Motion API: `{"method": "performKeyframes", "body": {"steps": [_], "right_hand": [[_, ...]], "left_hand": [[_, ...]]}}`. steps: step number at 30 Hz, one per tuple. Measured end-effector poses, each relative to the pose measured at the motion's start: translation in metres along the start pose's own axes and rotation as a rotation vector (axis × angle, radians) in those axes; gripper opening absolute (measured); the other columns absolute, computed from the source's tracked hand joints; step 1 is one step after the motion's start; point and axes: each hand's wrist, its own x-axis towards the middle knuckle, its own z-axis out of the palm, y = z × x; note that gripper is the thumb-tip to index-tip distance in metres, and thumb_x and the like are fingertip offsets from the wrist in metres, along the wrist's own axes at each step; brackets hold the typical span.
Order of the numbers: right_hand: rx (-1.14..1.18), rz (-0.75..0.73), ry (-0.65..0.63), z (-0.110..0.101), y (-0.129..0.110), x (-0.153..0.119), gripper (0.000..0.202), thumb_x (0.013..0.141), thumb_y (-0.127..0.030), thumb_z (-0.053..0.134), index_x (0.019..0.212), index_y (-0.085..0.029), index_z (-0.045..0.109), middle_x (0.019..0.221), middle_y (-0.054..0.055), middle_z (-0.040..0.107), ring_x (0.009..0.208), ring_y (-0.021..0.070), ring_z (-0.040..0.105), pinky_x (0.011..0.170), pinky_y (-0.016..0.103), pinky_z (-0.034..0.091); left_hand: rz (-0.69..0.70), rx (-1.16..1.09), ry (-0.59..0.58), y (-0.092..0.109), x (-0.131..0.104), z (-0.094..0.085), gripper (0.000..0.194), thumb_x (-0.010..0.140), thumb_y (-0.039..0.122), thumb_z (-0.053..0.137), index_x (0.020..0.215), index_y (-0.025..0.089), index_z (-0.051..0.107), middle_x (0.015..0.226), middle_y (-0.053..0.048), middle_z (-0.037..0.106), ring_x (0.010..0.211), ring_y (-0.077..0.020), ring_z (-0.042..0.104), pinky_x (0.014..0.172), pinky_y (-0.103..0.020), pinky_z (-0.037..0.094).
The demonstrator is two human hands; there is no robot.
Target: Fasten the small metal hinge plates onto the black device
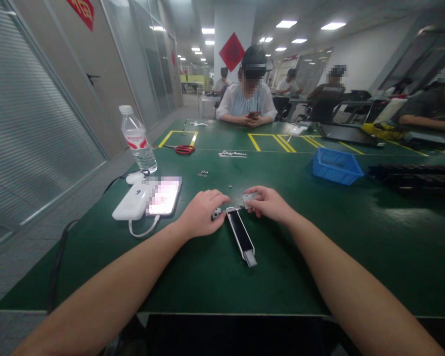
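My right hand (267, 203) pinches a small light-grey block-shaped part (249, 199) just above the green table (282, 277). Opposite it, my left hand (203, 213) is curled around a small grey part with dark round holes (216, 213), held near the fingertips. Between and below both hands lies a long narrow device (241, 232) with a white rim, a dark face and a grey tab at its near end. Its far end sits close to the fingers of both hands. A tiny ring-like piece (230, 187) rests on the table beyond them.
Left of my hands are a lit phone (165, 195), a white power bank (131, 200) with a cable, and a water bottle (138, 141). Farther off lie red scissors (183, 149), small rings (203, 173) and thin strips (232, 154). A blue bin (335, 165) stands right; a person (246, 99) sits opposite.
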Motion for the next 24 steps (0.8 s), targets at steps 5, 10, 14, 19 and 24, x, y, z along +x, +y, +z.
{"method": "performKeyframes", "body": {"steps": [5, 10, 14, 19, 24], "right_hand": [[-0.068, 0.056, -0.039, -0.0021, 0.0003, -0.0013, 0.027, 0.082, -0.004, 0.053, 0.105, -0.015, 0.046, 0.054, -0.005, 0.059, 0.036, 0.0059, 0.044, 0.039, 0.018, 0.036], [-0.075, 0.092, -0.098, -0.0008, -0.0027, -0.004, 0.025, 0.084, -0.002, 0.05, 0.104, -0.016, 0.043, 0.051, -0.007, 0.056, 0.036, 0.0058, 0.042, 0.038, 0.017, 0.033], [-0.102, 0.101, -0.117, 0.0, -0.0028, -0.0042, 0.026, 0.084, -0.002, 0.05, 0.103, -0.016, 0.042, 0.052, -0.007, 0.056, 0.036, 0.0057, 0.041, 0.038, 0.018, 0.03], [-0.136, 0.102, -0.126, -0.0001, -0.0009, -0.0034, 0.026, 0.083, -0.007, 0.055, 0.104, -0.017, 0.043, 0.054, -0.007, 0.057, 0.039, 0.0054, 0.042, 0.041, 0.018, 0.03], [-0.245, 0.059, -0.1, 0.0011, -0.0002, -0.0037, 0.025, 0.083, -0.009, 0.056, 0.105, -0.016, 0.045, 0.059, -0.004, 0.06, 0.044, 0.0065, 0.044, 0.046, 0.019, 0.031]], "left_hand": [[-0.058, 0.041, -0.077, -0.0049, -0.0005, -0.0043, 0.02, 0.078, 0.026, 0.051, 0.096, 0.018, 0.057, 0.088, -0.004, 0.061, 0.085, -0.021, 0.055, 0.076, -0.035, 0.036], [-0.068, 0.012, -0.133, -0.0042, 0.0005, -0.0048, 0.02, 0.076, 0.023, 0.051, 0.095, 0.019, 0.057, 0.084, -0.002, 0.062, 0.082, -0.0192, 0.056, 0.077, -0.033, 0.033], [-0.063, 0.002, -0.156, -0.0025, 0.0011, -0.0053, 0.019, 0.076, 0.021, 0.051, 0.094, 0.019, 0.057, 0.084, -0.001, 0.063, 0.083, -0.0186, 0.056, 0.077, -0.033, 0.032], [-0.046, -0.001, -0.158, -0.0029, 0.001, -0.0043, 0.019, 0.077, 0.019, 0.05, 0.094, 0.019, 0.057, 0.085, 0.0, 0.063, 0.084, -0.0178, 0.056, 0.076, -0.032, 0.031], [-0.033, 0.004, -0.151, -0.0042, 0.0007, -0.0021, 0.02, 0.078, 0.018, 0.049, 0.096, 0.019, 0.057, 0.085, -0.001, 0.063, 0.083, -0.0176, 0.056, 0.076, -0.032, 0.031]]}}
